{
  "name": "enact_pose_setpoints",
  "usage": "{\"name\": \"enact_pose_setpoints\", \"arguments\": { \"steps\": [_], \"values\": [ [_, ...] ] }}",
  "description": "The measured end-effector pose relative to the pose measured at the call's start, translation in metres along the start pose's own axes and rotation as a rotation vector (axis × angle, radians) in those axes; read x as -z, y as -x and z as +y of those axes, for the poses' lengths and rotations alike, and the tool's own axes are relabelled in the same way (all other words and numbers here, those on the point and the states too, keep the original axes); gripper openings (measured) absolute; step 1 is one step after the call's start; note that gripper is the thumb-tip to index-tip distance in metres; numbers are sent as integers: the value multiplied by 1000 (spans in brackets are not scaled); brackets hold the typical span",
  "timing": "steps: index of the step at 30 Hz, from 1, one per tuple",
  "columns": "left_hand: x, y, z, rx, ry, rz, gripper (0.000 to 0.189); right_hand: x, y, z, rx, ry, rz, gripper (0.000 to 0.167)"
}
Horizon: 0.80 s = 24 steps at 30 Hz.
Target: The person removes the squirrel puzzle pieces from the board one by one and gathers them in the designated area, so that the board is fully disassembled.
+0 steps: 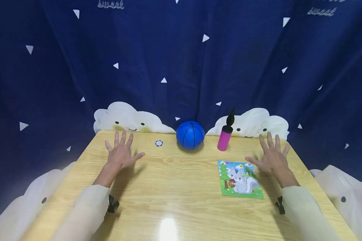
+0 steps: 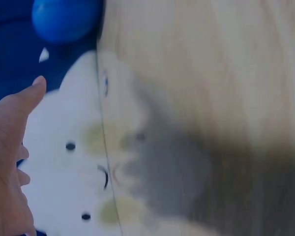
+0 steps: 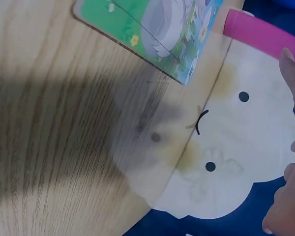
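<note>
My left hand (image 1: 120,156) hovers over the left side of the table, fingers spread and holding nothing. To its right lies a small blue-and-white poker chip (image 1: 159,143). Over the right side, my right hand (image 1: 273,158) is likewise spread with nothing in it. Just left of and below that hand is a square picture puzzle (image 1: 239,179) with a grey squirrel on it. A pink hand pump (image 1: 224,139) with a black nozzle stands upright behind the puzzle. At the back middle rests a blue ball (image 1: 190,135) with black seams.
The wooden table (image 1: 157,187) has a shiny light reflection near its front. Behind it hangs a dark blue curtain (image 1: 144,50) with white triangles and smiling clouds. Dark wrist cameras (image 1: 113,204) sit under both sleeves. Hand shadows fall on the tabletop.
</note>
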<state>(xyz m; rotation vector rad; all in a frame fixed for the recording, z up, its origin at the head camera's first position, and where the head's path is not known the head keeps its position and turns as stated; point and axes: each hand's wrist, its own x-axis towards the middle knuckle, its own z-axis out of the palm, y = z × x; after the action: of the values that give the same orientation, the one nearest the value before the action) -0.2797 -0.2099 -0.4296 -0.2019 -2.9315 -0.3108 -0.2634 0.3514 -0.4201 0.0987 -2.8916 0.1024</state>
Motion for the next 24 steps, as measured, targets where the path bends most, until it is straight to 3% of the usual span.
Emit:
{"name": "enact_pose_setpoints", "arguments": {
  "steps": [6,11,18,24],
  "values": [
    [-15,6,37,-79,15,-37,98,2,14,-4,36,6,9,111],
    [-22,10,76,-168,42,-52,95,4,29,-7,64,-21,12,109],
    [-38,14,133,-293,59,-125,91,5,51,-9,101,-76,-71,109],
    [-51,14,168,-433,111,-230,81,3,68,-16,121,-158,-145,105]
  ]
}}
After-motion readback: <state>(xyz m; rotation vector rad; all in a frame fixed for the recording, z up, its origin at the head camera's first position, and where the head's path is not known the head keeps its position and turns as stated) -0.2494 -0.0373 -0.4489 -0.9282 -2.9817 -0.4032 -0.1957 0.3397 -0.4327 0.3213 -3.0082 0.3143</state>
